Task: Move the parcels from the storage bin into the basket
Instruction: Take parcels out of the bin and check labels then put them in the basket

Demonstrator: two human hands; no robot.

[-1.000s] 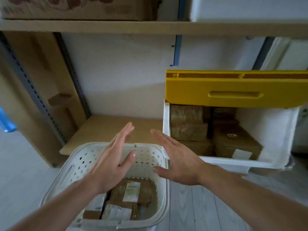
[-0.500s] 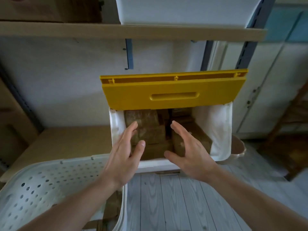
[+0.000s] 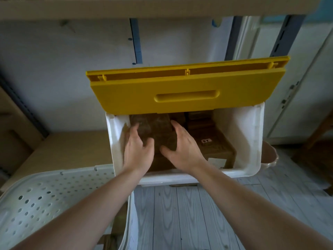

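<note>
The white storage bin (image 3: 252,141) stands open under its raised yellow lid (image 3: 187,91). Inside, at the left, a brown parcel (image 3: 155,129) sits on top of a stack. My left hand (image 3: 137,150) grips its left side and my right hand (image 3: 183,147) grips its right side, with both thumbs on the front face. More brown parcels (image 3: 216,147), one with a small label, lie to the right in the bin. The white perforated basket (image 3: 45,195) is at the lower left; my left forearm hides most of its inside.
A wooden shelf board (image 3: 63,147) runs to the left of the bin, with another shelf overhead. A beige tub (image 3: 270,156) pokes out behind the bin's right side. Grey plank floor (image 3: 180,213) lies below, and white cabinet doors (image 3: 297,87) stand at the right.
Both hands moved from above the basket to the right and into the bin, then closed on the sides of the top left parcel. My view swung right and closer to the bin.
</note>
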